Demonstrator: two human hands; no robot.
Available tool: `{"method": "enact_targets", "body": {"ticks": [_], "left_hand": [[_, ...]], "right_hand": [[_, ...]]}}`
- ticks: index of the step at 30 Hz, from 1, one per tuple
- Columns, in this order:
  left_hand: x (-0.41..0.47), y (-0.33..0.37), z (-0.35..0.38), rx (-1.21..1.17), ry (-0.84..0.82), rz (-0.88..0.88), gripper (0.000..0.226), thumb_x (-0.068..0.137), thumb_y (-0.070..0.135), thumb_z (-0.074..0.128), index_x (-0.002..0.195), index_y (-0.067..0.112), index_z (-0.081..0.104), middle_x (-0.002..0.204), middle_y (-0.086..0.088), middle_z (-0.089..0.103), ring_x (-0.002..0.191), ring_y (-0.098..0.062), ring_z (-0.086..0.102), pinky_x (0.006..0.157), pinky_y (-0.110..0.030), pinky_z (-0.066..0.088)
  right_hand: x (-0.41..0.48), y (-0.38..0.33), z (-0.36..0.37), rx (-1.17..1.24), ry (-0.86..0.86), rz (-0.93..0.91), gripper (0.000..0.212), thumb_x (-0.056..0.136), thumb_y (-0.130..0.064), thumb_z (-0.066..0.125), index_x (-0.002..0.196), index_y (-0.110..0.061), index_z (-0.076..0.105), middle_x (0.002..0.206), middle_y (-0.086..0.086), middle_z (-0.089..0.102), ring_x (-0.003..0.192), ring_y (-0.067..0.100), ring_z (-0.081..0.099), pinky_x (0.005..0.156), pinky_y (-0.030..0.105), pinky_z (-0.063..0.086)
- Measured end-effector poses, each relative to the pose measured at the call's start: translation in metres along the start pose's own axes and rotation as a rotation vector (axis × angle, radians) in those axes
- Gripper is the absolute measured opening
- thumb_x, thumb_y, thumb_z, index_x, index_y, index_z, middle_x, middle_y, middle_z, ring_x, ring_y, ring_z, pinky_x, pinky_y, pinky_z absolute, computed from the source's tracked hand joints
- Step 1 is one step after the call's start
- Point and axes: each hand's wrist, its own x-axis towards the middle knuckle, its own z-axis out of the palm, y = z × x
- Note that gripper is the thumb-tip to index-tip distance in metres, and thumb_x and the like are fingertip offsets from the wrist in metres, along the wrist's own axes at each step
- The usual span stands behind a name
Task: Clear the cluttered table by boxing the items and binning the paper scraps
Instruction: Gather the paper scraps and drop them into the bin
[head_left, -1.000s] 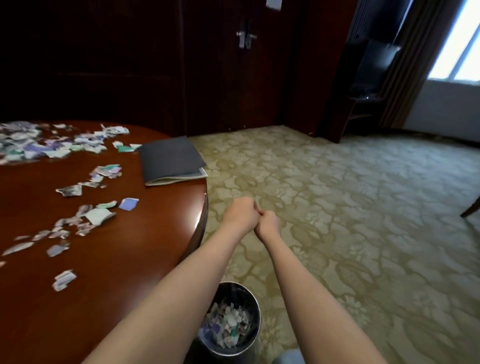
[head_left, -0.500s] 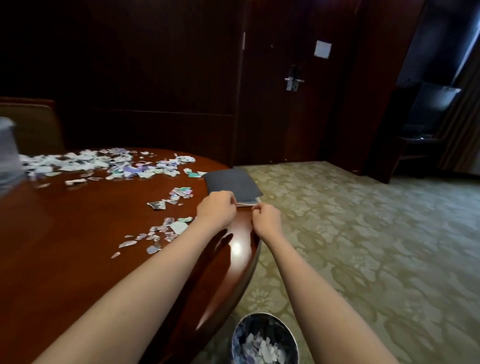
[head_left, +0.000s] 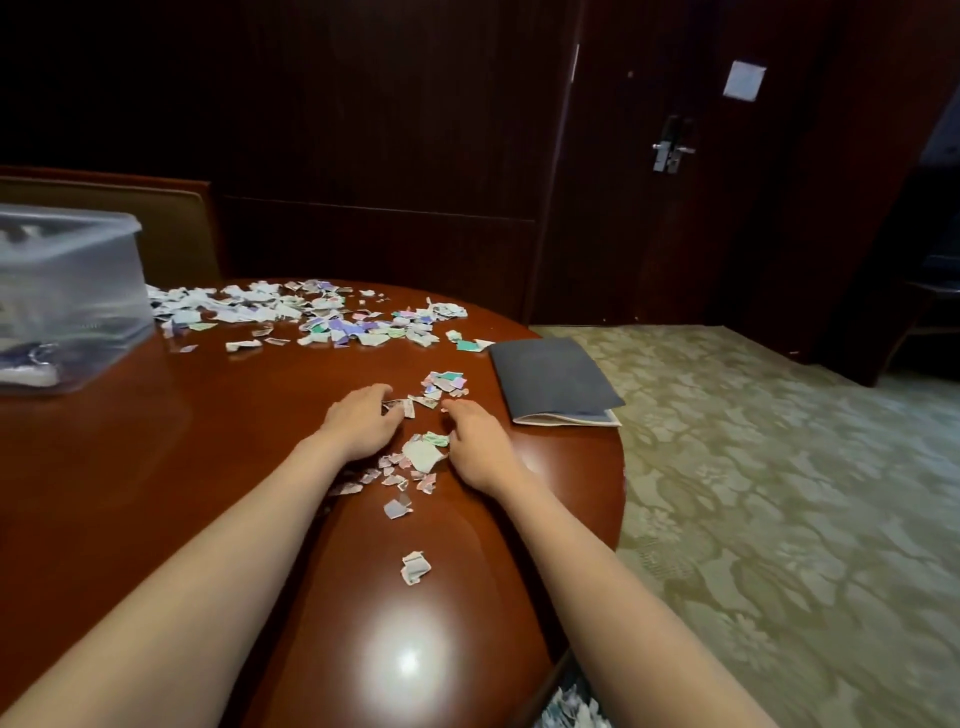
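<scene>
Torn paper scraps (head_left: 422, 457) lie in a small patch on the round brown table (head_left: 156, 467), between my two hands. My left hand (head_left: 363, 423) rests on the table left of the patch, its fingers curled round a scrap (head_left: 399, 406). On the right of the patch, my right hand (head_left: 478, 449) is cupped, fingertips down on the wood and holding nothing. A wide band of scraps (head_left: 322, 317) covers the far side of the table. One loose scrap (head_left: 414, 567) lies nearer me. The bin (head_left: 569, 712) with scraps in it shows at the bottom edge, mostly hidden.
A clear plastic box (head_left: 67, 291) with a lid stands at the far left of the table. A dark folder (head_left: 550, 382) lies at the table's right edge. A chair back (head_left: 176, 228) stands behind the table. Patterned carpet (head_left: 779, 493) and a dark door (head_left: 675, 208) are to the right.
My hands have moved from over the bin and floor back onto the table and parted on either side of the scrap patch. The view has swung left, bringing the plastic box into sight.
</scene>
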Motion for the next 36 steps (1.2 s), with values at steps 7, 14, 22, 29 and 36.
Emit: {"method": "enact_targets", "body": {"ticks": [7,14,22,29,36], "left_hand": [[0.03,-0.01,-0.005,-0.228,-0.069,0.134,0.039,0.099,0.031,0.035,0.138,0.024,0.042,0.145,0.001,0.043,0.132,-0.018,0.04,0.106,-0.031,0.032],[0.062,-0.025,-0.003,-0.482,0.04,0.145,0.028,0.097,0.016,0.039,0.115,0.027,0.057,0.128,0.0,0.055,0.11,-0.009,0.048,0.089,-0.023,0.039],[0.061,-0.02,-0.005,-0.479,0.039,0.168,0.036,0.095,0.007,0.035,0.12,0.022,0.057,0.129,-0.002,0.057,0.116,-0.013,0.05,0.096,-0.027,0.04],[0.025,-0.024,-0.007,-0.402,-0.003,0.207,0.039,0.097,0.008,0.029,0.099,0.024,0.064,0.116,0.0,0.063,0.105,-0.009,0.053,0.093,-0.023,0.039],[-0.027,-0.027,-0.007,-0.322,-0.072,0.23,0.04,0.099,0.012,0.026,0.122,0.024,0.057,0.127,0.002,0.058,0.115,-0.01,0.051,0.097,-0.022,0.038]], "right_hand": [[0.059,0.005,0.002,0.08,0.094,0.074,0.045,0.101,-0.017,0.03,0.145,-0.008,0.03,0.152,0.009,0.029,0.141,0.02,0.027,0.114,0.029,0.024],[0.113,0.02,0.007,-0.028,-0.049,0.073,0.05,0.101,-0.037,0.024,0.148,-0.018,0.023,0.157,0.005,0.019,0.146,0.02,0.013,0.119,0.042,0.011],[0.09,0.008,-0.001,0.024,-0.151,-0.106,0.045,0.103,-0.028,0.022,0.139,-0.015,0.044,0.15,0.003,0.037,0.139,0.016,0.032,0.114,0.029,0.022],[0.032,-0.014,-0.008,0.151,-0.198,-0.147,0.041,0.101,-0.03,0.03,0.133,-0.017,0.053,0.145,-0.001,0.044,0.133,0.015,0.041,0.107,0.024,0.028],[-0.005,-0.025,-0.007,0.24,-0.175,-0.143,0.04,0.101,-0.024,0.03,0.125,-0.016,0.06,0.137,0.0,0.053,0.125,0.016,0.048,0.104,0.028,0.035]]}}
